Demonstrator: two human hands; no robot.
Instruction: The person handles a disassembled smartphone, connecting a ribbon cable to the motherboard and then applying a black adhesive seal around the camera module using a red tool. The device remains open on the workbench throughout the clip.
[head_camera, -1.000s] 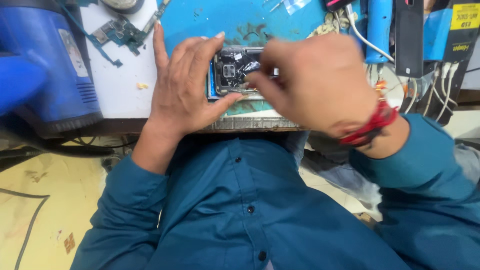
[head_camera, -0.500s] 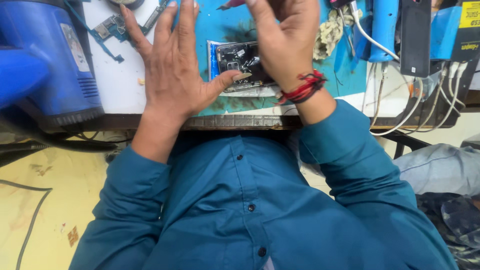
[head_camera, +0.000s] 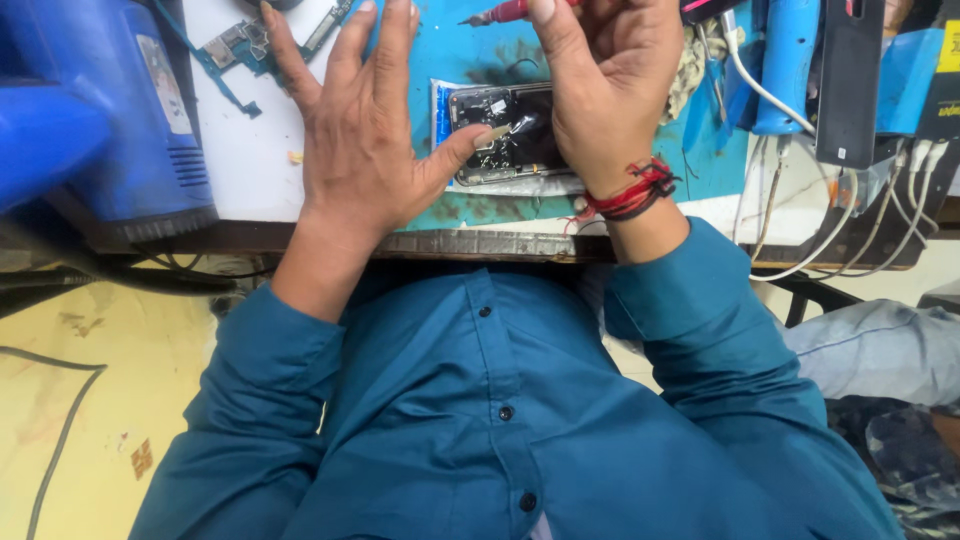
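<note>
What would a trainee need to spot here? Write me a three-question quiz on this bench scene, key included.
1. True or false: the left hand lies spread on the mat, its thumb touching the opened phone.
2. What does the right hand grip? A. red-handled screwdriver B. tweezers C. brush
3. Which loose part lies on the white surface beyond the left hand's fingers?

Key
1. True; the thumb tip rests on the phone's exposed insides.
2. A; its tip points left, above the teal mat.
3. A bare circuit board, beside the blue machine.
</note>
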